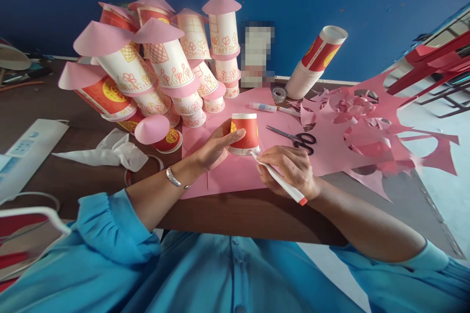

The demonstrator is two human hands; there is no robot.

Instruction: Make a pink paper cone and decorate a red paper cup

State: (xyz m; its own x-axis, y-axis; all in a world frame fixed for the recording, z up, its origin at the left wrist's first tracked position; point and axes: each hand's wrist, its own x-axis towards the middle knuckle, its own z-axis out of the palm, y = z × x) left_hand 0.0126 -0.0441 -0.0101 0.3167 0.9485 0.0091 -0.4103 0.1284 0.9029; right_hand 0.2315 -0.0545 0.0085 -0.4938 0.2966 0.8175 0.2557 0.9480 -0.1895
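Observation:
My left hand grips a red and white paper cup from its left side, the cup upside down with its rim toward me. In my right hand is a white marker with a red end; its tip meets the white band near the cup's rim. Both hands are over a pink paper sheet. Black-handled scissors lie on the sheet, just beyond my right hand. A glue stick rests farther back, behind the cup.
Paper-cup towers with pink cone roofs crowd the back left. A leaning cup stack and a tape roll stand at the back right. Pink paper scraps spread over the right. Crumpled white tissue and a power strip lie left.

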